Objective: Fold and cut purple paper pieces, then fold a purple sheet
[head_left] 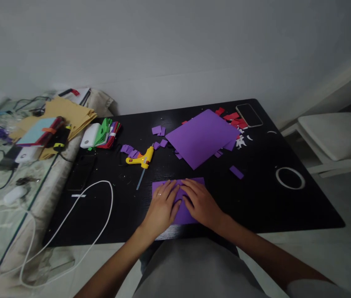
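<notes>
A purple paper sheet [183, 215] lies flat near the front edge of the black table. My left hand [162, 207] rests on its left part, fingers stretched out, a ring on one finger. On the right part lies my right hand [201, 203], its fingers also extended and pressing flat. The fingertips of both hands come close together near the sheet's upper edge. Just beyond the hands is a yellow glue gun [141, 159] with a glue stick out of its back. A larger purple sheet [201, 138] lies further back to the right.
Purple paper pieces [127, 149] lie by the glue gun; one strip [236, 172] sits further right. At the back right are red scraps [239, 122] and a phone [249, 115]. A white ring [290, 178] lies right. A white cable [110, 207] loops at left, near paper bundles [103, 132].
</notes>
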Tool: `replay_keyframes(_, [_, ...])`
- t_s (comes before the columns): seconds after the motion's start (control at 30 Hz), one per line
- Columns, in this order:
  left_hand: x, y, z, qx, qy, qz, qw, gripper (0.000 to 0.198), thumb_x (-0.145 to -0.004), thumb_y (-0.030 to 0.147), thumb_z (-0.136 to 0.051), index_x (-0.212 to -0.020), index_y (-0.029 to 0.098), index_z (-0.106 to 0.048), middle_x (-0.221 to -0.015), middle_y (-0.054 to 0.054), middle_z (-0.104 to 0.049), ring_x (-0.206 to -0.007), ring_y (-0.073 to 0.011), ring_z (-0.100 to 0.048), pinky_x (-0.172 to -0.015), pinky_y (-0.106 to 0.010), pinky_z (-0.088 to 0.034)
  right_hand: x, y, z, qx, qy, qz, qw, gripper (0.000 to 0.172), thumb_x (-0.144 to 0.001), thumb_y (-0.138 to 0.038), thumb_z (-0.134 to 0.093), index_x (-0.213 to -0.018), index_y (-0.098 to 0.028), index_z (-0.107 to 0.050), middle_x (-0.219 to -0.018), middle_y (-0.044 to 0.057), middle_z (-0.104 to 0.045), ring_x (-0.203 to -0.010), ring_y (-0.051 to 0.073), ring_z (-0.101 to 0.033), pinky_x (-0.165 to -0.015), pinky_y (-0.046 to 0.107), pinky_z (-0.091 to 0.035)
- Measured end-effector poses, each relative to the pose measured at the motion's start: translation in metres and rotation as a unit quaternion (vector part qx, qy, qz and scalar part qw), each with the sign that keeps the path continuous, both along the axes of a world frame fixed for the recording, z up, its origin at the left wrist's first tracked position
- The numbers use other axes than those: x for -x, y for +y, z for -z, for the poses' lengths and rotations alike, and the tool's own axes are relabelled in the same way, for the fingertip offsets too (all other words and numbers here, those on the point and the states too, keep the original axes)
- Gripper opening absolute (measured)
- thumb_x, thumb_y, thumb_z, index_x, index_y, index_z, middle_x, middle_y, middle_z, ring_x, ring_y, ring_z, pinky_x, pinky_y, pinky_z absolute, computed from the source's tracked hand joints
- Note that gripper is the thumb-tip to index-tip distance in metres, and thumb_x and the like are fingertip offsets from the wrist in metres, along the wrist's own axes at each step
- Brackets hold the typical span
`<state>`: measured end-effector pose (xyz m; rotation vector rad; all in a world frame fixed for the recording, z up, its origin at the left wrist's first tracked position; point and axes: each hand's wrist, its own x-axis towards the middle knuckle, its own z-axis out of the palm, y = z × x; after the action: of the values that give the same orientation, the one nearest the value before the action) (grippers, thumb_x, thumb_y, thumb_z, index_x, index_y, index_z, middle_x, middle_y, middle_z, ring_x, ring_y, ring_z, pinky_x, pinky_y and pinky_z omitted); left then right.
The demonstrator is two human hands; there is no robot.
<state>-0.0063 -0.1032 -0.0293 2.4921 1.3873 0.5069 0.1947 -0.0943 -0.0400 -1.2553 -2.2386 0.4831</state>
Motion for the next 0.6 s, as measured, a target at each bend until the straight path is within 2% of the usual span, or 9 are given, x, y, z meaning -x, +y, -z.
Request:
replay_keyframes(0.13, [-0.006, -0.001, 0.005, 0.011, 0.01, 0.0, 1.0, 0.05, -0.104, 0.032, -0.052, -0.151, 0.014, -0.049, -0.156, -0.017, -0.054, -0.149, -0.0331, -0.046, -0.121, -0.055, -0.041, -0.005, 0.006, 0.004, -0.021, -0.025, -0.006, 0.999, 0.039, -0.098, -0.01, -0.048, -0.133, -0.009, -0.066, -0.141, 0.019, -0.066, -0.135, 0.031, -0.06, -0.112, 0.053, -0.053])
replay_keyframes(0.37, [-0.009, 0.002, -0.001, 0.016, 0.024, -0.008, 1.0, 0.051, -0.103, 0.037, -0.054, -0.149, 0.015, -0.051, -0.158, -0.016, -0.053, -0.149, -0.0338, -0.046, -0.118, -0.053, -0.042, 0.001, 0.007, 0.0, -0.032, -0.047, -0.008, 0.998, 0.043, -0.093, -0.006, -0.047, -0.133, -0.006, -0.064, -0.143, 0.019, -0.066, -0.137, 0.032, -0.059, -0.114, 0.051, -0.052])
replay_keyframes(0.6, [-0.006, 0.001, 0.001, 0.004, 0.036, -0.01, 0.999, 0.051, -0.104, 0.042, -0.052, -0.147, 0.014, -0.053, -0.157, -0.015, -0.054, -0.145, -0.0326, -0.05, -0.117, -0.05, -0.043, -0.023, 0.006, 0.003, -0.041, -0.038, 0.044, 0.997, 0.027, -0.1, -0.014, -0.05, -0.122, -0.013, -0.066, -0.139, 0.017, -0.069, -0.133, 0.03, -0.063, -0.115, 0.056, -0.048])
